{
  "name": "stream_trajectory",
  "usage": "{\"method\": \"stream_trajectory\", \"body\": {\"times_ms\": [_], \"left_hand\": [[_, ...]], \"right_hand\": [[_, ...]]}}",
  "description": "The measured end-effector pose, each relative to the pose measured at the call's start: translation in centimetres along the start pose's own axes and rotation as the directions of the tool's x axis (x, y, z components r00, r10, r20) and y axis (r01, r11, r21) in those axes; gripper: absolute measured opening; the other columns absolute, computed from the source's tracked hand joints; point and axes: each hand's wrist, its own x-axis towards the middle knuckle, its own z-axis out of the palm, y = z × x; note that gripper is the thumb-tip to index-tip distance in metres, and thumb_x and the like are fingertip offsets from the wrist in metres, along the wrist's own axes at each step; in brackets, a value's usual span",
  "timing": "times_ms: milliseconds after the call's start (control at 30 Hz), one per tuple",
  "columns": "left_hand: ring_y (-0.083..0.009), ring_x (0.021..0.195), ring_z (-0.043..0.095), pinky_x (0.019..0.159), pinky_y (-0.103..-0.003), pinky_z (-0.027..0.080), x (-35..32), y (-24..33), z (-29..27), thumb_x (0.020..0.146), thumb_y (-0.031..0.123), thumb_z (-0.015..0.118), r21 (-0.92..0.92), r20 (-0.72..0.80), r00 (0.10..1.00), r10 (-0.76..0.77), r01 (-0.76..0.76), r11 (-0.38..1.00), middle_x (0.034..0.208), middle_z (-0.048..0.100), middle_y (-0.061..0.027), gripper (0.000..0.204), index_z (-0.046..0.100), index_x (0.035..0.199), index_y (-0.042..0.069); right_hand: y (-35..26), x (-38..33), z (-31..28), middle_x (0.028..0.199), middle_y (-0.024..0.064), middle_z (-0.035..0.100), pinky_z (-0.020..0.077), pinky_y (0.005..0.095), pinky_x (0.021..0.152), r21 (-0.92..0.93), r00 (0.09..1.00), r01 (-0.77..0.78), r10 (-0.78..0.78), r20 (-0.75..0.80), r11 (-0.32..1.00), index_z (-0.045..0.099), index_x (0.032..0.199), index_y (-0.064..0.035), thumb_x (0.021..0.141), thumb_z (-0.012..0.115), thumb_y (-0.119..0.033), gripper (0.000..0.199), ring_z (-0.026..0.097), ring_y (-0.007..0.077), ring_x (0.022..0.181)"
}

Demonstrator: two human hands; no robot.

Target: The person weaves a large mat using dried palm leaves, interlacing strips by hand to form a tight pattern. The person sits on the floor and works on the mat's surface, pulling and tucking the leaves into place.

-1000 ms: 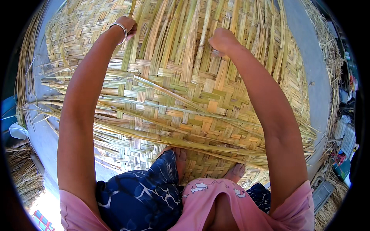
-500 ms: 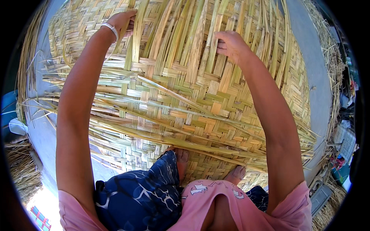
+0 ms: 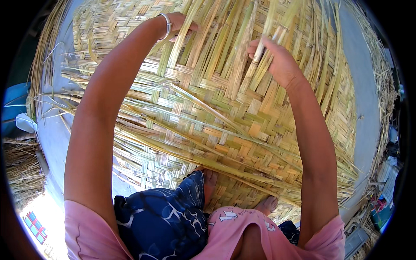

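A large mat woven from flat, pale yellow-green split-cane strips spreads out below me. My left hand, with a light bangle at its wrist, is at the far part of the mat. Its fingers curl round a cane strip that passes in front of them and partly hides them. Farther right, my right hand pinches another cane strip, raised off the weave, between thumb and fingers. Between the hands, several loose upright strips lie side by side, their near ends meeting the woven part.
Long loose crosswise strips lie over the near part of the mat. My bare feet stand on it. Grey floor borders the mat, with straw heaps at left and a grey case at lower right.
My left hand has moved right along the strips. My right hand has shifted slightly right and nearer, and a strip is now lifted in it. The whole view has shifted a little.
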Motion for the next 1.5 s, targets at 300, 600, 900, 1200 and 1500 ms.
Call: {"method": "stream_trajectory", "body": {"times_ms": [300,600,900,1200,1500], "left_hand": [[-0.0098,0.058,0.052,0.048,-0.023,0.045,-1.0,-0.8,0.4,0.073,0.016,0.08,-0.207,-0.092,0.977,0.192,-0.208,0.956,0.071,0.055,-0.0003,0.031,0.061,0.094,0.004],[-0.0104,0.057,0.054,0.049,-0.025,0.047,-3.4,-0.5,0.4,0.077,0.014,0.077,-0.432,-0.098,0.983,0.154,-0.181,0.884,0.069,0.057,-0.0018,0.024,0.062,0.09,0.0],[-0.0102,0.066,0.057,0.053,-0.024,0.047,-4.0,-0.3,0.7,0.078,0.016,0.076,-0.258,-0.321,0.923,0.214,-0.303,0.917,0.081,0.062,-0.0039,0.035,0.059,0.105,0.001],[-0.0128,0.062,0.054,0.057,-0.027,0.047,-4.7,0.5,0.6,0.094,0.025,0.055,-0.606,-0.239,0.954,0.179,-0.291,0.741,0.078,0.061,-0.0041,0.024,0.06,0.101,0.002],[-0.0186,0.073,0.067,0.068,-0.037,0.058,-4.7,0.7,-1.0,0.091,0.031,0.059,-0.709,0.071,0.954,0.29,-0.156,0.687,0.083,0.066,-0.0062,0.03,0.06,0.102,0.003]], "right_hand": [[-1.3,2.0,-1.5,0.124,0.026,0.054,0.0568,0.0362,0.078,0.39,0.961,-0.036,-0.076,0.267,0.92,0.037,0.131,0.0124,0.101,0.024,-0.044,0.065,0.054,0.031,0.116],[-1.5,4.6,0.7,0.139,0.029,0.034,0.0584,0.0215,0.059,0.081,0.944,-0.204,0.175,0.279,0.975,0.027,0.134,0.0157,0.097,0.043,-0.042,0.071,0.058,0.034,0.11],[-1.5,5.7,3.3,0.13,0.0297,0.041,0.0584,0.026,0.053,-0.057,0.95,-0.28,0.285,0.128,0.958,0.021,0.139,0.0088,0.094,0.054,-0.034,0.071,0.065,0.028,0.093],[-0.5,6.5,1.9,0.099,0.0133,0.059,0.0566,0.0292,0.072,0.114,0.99,-0.042,0.026,0.137,0.993,0.053,0.112,-0.0039,0.085,0.067,-0.027,0.039,0.062,0.0207,0.093],[-4.0,7.4,3.0,0.119,0.0249,0.056,0.0503,0.0395,0.094,0.608,0.892,0.174,-0.386,0.236,0.775,0.043,0.126,0.0101,0.095,0.049,-0.029,0.051,0.06,0.0287,0.106]]}}
